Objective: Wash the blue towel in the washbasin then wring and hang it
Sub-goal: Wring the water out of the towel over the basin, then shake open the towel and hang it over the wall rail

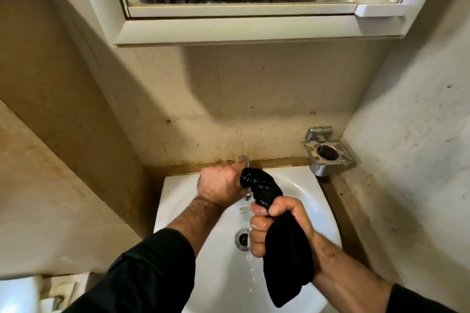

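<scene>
A dark, wet, twisted towel [264,189] is gripped by the left hand [221,184] and right hand [277,226] over the white ceramic washbasin [305,193], into which water drips.

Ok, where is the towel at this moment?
In the head view, the towel is twisted between the left hand and right hand over the white washbasin, above the drain, its loose end hanging below the right hand.
</scene>
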